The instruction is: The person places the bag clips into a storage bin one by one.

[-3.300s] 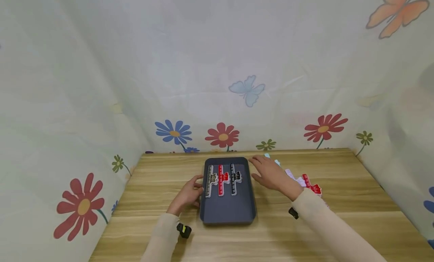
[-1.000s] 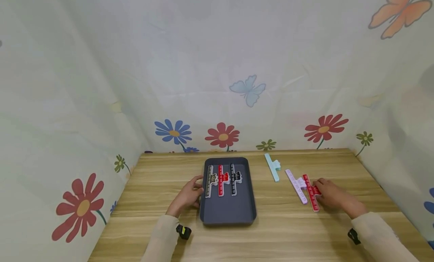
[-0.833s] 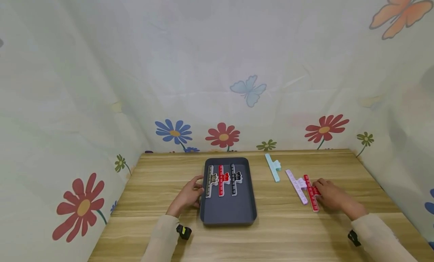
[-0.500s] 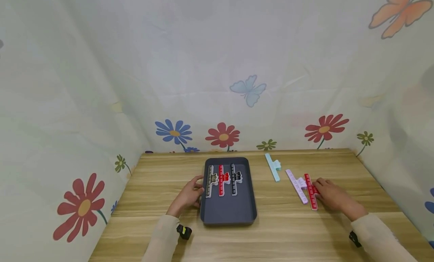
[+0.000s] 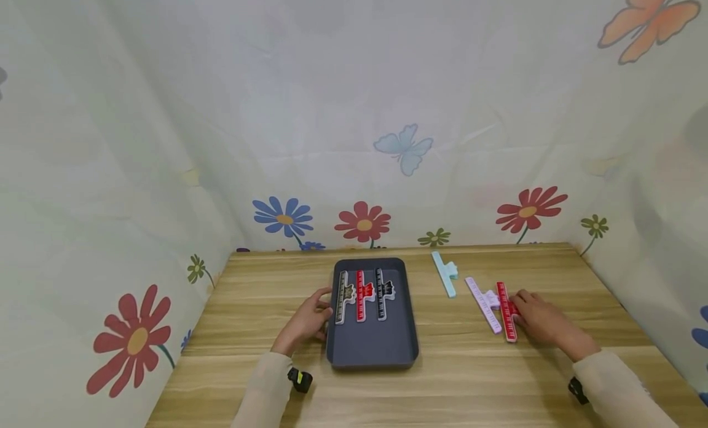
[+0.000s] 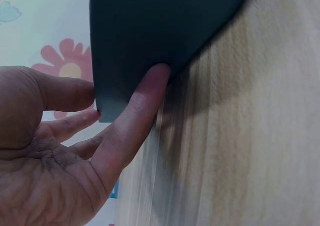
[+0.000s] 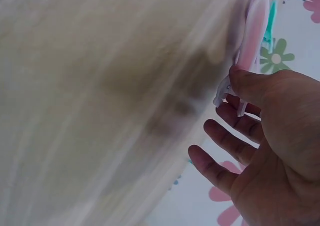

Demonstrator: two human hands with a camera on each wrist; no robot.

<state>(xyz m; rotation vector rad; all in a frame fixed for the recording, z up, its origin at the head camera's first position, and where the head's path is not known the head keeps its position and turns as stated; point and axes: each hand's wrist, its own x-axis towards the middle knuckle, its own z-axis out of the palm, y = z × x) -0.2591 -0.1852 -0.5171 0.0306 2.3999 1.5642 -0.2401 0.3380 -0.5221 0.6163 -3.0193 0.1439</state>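
My right hand [image 5: 544, 320] pinches the handle of a red bag clip [image 5: 506, 311] between thumb and index finger. In the right wrist view this clip [image 7: 254, 33] looks pinkish, its other fingers spread apart below. Just left of it lies a lilac bag clip [image 5: 482, 304], and farther back a light blue one [image 5: 444, 274]. My left hand [image 5: 306, 319] rests its fingers against the left wall of a dark grey tray [image 5: 373, 348]; the left wrist view shows thumb and fingertips on the tray's outside [image 6: 135, 35]. Inside, a gold-black clip [image 5: 341, 305], a red clip [image 5: 361, 305] and a black clip [image 5: 380, 302] lie side by side.
The wooden table [image 5: 442, 385] backs onto a light curtain [image 5: 332, 108] printed with flowers and butterflies, which also hangs at both sides. A small black wrist device [image 5: 300, 379] sits under the left sleeve, another [image 5: 578, 391] under the right.
My right hand has moved from beside the tray's right edge over to the red clip on the table. Lately that clip has turned and shifted slightly away from me. Left hand and tray stay put.
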